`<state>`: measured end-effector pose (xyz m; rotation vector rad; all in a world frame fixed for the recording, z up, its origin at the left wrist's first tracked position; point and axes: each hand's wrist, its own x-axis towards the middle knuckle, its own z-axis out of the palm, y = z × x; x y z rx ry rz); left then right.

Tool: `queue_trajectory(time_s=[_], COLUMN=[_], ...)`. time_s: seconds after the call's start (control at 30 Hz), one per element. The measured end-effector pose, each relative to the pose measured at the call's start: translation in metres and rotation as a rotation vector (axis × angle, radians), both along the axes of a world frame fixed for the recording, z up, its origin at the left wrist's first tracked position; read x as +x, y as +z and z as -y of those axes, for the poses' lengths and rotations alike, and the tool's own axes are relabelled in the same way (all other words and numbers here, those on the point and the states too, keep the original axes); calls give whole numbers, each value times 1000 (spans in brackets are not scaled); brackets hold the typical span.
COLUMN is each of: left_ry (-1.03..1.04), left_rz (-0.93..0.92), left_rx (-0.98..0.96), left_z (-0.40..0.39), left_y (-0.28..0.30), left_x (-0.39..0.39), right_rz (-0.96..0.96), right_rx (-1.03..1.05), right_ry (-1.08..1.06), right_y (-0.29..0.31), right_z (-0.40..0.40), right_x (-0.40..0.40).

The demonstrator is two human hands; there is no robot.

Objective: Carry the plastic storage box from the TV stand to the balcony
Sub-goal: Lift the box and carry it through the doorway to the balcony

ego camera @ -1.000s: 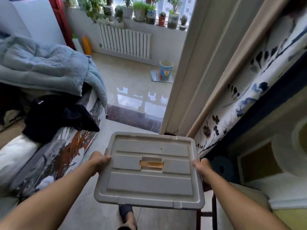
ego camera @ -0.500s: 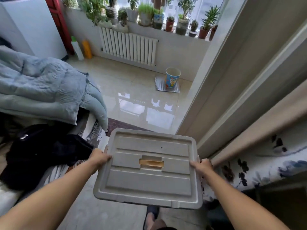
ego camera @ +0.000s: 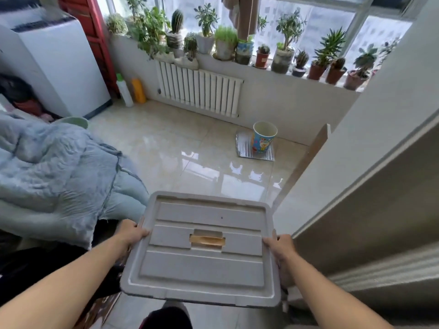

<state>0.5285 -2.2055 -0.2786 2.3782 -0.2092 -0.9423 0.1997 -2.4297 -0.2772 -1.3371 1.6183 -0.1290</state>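
- Plastic storage box (ego camera: pixel 202 250): lidded, carried level at my 6 o'clock, long axis 9-to-3.
- My left hand (ego camera: pixel 133 233), right hand (ego camera: pixel 280 248): clamped on opposite short ends, equally near.
- Balcony floor (ego camera: pixel 190 150): 12 o'clock, past the doorway.

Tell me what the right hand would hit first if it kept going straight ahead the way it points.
Probably the door frame: the right hand, gripping the storage box, points forward along it. Depth is unclear, so it could pass onto the open tile floor.

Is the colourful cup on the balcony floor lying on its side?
No, the colourful cup stands upright with its open mouth up, on a silvery mat near the radiator.
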Motion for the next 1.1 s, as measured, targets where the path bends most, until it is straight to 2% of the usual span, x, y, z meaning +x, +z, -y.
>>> queue_trajectory(time_s=[0.3,0.57,0.9,1.1], left_ry=[-150,-340,-572,-714], left_rz=[-69,-81,-58,-50], left_rx=[26,50,91,108], left_z=[150,298,491,602], left_y=[-14,0,-26,-24], left_x=[143,250,295,297], right_rz=[-125,-110,-68,-78], right_rx=[45,82,136,125], right_ry=[-111,-262,-516,-696], right_y=[-13,-13,-44,-38], right_z=[106,172,286,337], right_x=[112,181,218,224])
